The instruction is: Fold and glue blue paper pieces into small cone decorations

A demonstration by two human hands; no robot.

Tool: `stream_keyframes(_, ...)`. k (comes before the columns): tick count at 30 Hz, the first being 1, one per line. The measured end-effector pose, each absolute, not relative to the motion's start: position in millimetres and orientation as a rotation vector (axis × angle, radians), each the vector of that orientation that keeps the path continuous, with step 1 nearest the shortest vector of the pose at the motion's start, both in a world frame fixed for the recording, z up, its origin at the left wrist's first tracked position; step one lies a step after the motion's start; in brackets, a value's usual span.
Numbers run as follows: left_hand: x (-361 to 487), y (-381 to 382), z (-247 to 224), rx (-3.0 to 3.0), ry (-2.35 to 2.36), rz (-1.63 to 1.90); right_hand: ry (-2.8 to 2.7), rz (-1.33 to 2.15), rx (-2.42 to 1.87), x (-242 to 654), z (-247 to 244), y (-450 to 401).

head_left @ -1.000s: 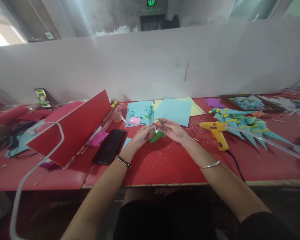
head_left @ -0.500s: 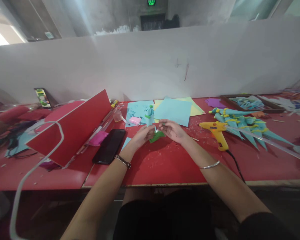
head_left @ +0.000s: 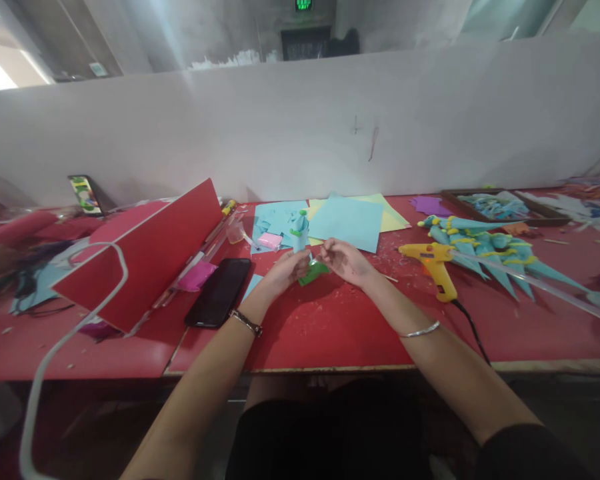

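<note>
My left hand [head_left: 289,268] is closed round the lower end of a light blue paper cone [head_left: 300,235], which stands upright with green bits on its tip and side. Just to the right, my right hand [head_left: 347,260] has its fingertips pinched together; whatever is between them is too small to make out. A green piece in clear wrapping [head_left: 314,271] lies on the red table between the hands. Behind them are light blue sheets [head_left: 350,220] and a pink packet [head_left: 270,241].
A black phone [head_left: 219,293] lies beside my left forearm, near a raised red board [head_left: 150,260]. At the right are a yellow glue gun [head_left: 437,267] with its cord and a pile of blue cones [head_left: 490,247]. A tray [head_left: 545,215] stands farther back.
The fingers of my right hand have curled in slightly, and the small green bit at their tips no longer shows. My left hand and the cone are nearly unchanged.
</note>
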State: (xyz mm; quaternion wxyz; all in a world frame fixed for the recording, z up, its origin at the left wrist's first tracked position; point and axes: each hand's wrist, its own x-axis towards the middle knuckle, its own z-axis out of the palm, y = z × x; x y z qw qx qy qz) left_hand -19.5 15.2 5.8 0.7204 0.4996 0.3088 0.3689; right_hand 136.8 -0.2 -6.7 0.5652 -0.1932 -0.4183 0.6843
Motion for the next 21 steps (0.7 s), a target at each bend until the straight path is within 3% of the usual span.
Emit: stream_keyframes(21,-19.6,16.4,4.1,1.111,0.686,0.809,-0.959,1.624,-0.434,136.5,-5.3,-0.5)
